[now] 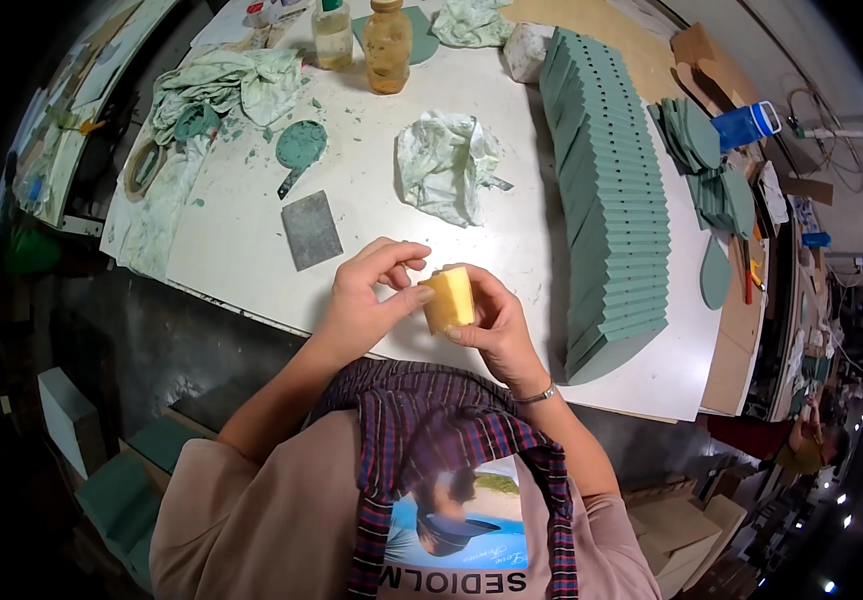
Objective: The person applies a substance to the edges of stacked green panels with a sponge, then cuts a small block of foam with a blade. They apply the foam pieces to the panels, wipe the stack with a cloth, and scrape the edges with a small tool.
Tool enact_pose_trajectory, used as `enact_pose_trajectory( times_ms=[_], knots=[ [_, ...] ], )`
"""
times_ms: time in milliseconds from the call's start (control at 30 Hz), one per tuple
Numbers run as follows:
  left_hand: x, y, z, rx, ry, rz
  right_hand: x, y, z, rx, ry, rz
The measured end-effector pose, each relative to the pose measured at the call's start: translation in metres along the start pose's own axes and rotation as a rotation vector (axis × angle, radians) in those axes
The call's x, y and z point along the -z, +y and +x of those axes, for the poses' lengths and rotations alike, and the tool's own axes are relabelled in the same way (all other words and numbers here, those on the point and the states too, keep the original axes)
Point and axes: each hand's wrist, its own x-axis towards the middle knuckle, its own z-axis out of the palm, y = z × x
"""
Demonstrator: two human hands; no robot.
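Just past the near edge of the white table, my right hand point(500, 335) grips a small yellow block point(449, 302) between thumb and fingers. It has a pale, flat face and a darker, rounded side; its material is hard to tell. My left hand point(367, 295) is raised at the block's left side, thumb tip at its surface and the other fingers loosely bent and apart. Beyond my left hand lies a flat dark-grey rectangular pad point(312, 230). A crumpled, green-stained white cloth point(447, 165) rests farther out, in front of both hands.
A long row of stacked green panels point(612, 200) stands to the right. A green-coated round lid point(301, 146), rags point(237, 85), a tape roll point(145, 168) and two bottles point(389, 50) occupy the far left. Green rounded pieces point(717, 270) and a blue jug point(747, 125) are beyond the row.
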Motion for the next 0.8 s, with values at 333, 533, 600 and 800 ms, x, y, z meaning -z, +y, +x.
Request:
enact_pose_trajectory(
  times_ms=[333,533,600,800],
  knots=[
    [-0.023,-0.004,0.004,0.129,-0.142,-0.138,-0.003,0.009,0.011,0.193,0.139,-0.427],
    [-0.011,-0.016,0.004,0.194,-0.224,-0.514,-0.013,0.000,0.010,0.234,0.154,-0.449],
    [-0.008,-0.017,0.002,0.215,-0.227,-0.490,-0.006,-0.006,0.010,0.042,0.024,-0.064],
    [-0.015,-0.011,-0.001,0.086,-0.140,-0.131,0.001,0.007,0.010,0.087,0.193,-0.156]
  ],
)
